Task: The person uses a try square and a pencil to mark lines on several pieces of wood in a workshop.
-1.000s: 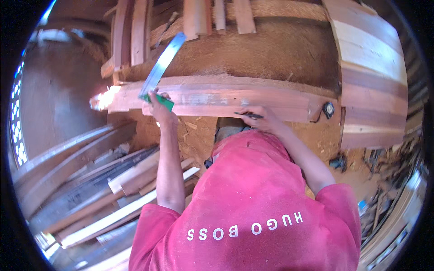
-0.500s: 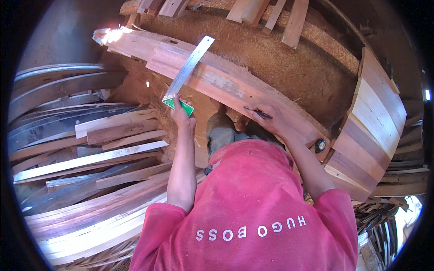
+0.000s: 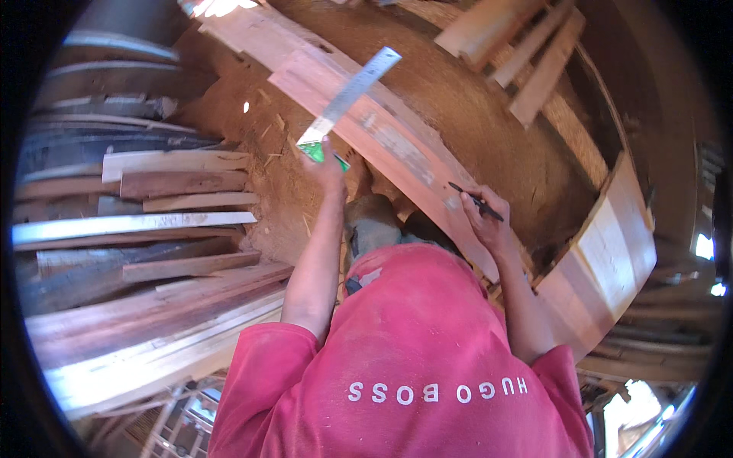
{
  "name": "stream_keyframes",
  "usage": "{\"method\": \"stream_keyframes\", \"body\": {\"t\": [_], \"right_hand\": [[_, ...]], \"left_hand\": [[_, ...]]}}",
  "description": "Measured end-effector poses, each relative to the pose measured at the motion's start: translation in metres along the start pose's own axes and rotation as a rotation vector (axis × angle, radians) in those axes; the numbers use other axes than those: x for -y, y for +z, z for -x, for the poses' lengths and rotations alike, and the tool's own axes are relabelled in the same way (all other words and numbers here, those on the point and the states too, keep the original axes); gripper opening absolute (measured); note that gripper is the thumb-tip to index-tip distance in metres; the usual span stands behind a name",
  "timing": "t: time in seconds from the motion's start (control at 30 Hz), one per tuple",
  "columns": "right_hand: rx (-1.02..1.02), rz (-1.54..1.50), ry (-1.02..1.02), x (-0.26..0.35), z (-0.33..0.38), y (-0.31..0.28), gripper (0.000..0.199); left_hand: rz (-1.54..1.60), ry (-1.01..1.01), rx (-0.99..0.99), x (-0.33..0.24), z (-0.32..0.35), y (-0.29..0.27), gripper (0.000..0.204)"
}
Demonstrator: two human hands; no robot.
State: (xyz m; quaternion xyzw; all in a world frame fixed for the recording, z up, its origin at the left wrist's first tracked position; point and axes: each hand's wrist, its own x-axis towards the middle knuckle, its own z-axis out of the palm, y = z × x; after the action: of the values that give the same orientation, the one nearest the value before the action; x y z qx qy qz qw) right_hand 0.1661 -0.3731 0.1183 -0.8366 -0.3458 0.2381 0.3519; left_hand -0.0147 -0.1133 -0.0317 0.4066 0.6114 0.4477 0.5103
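Left hand (image 3: 327, 169) is up in front of the red shirt (image 3: 412, 366), its grip closed around the green handle of a try square (image 3: 345, 103). The steel blade runs up and away to the right of that grip and lies across the near edge of the long reddish plank (image 3: 382, 141); whether it presses flat on the wood, I cannot tell.

Over to the right hand (image 3: 489, 221): its grip is pinched shut on a dark pencil (image 3: 475, 200), the tip pointing up-left and sitting right at the plank's surface, just beside a pale patch on the wood. That hand rests on the plank's lower stretch, well apart from the square.

The plank itself slants from above the left grip down past the right grip, over a sawdust-covered floor (image 3: 489, 114). Left of the left forearm lies a stack of rough boards (image 3: 153, 221); beyond the right grip leans a curved panel of joined boards (image 3: 611, 244), with loose offcuts (image 3: 527, 53) farther up.

How far along? By my read, square and pencil are both in hand, yet no drawn line shows clearly on the plank. The two tools are apart, so the marking looks barely begun; any cutting looks wholly ahead.
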Motion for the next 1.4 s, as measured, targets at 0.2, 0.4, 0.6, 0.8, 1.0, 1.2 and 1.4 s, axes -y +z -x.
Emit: {"method": "stream_keyframes", "body": {"t": [0.2, 0.4, 0.6, 0.8, 1.0, 1.2, 1.4], "right_hand": [[0.023, -0.023, -0.075, 0.034, -0.036, 0.02, 0.014], [0.1, -0.009, -0.112, 0.06, -0.075, 0.033, 0.013], [0.121, -0.026, -0.129, 0.081, -0.12, 0.049, 0.015], [0.096, 0.011, -0.231, 0.123, -0.165, 0.075, 0.017], [0.13, -0.102, -0.176, 0.129, -0.202, 0.098, 0.017], [0.182, -0.141, -0.173, 0.153, -0.225, 0.116, 0.015], [0.203, -0.211, -0.188, 0.155, -0.242, 0.134, 0.017]], "left_hand": [[-0.061, -0.032, -0.019, 0.009, -0.007, 0.022, 0.055], [-0.143, -0.07, -0.025, -0.002, -0.013, 0.028, 0.053], [-0.045, -0.067, -0.016, -0.016, -0.038, 0.033, 0.051], [-0.088, -0.136, 0.001, -0.025, -0.061, 0.031, 0.051], [-0.045, -0.163, 0.026, -0.032, -0.064, 0.032, 0.04], [-0.017, -0.137, 0.032, -0.028, -0.064, 0.031, 0.038], [-0.135, -0.189, 0.053, -0.024, -0.065, 0.029, 0.039]]}}
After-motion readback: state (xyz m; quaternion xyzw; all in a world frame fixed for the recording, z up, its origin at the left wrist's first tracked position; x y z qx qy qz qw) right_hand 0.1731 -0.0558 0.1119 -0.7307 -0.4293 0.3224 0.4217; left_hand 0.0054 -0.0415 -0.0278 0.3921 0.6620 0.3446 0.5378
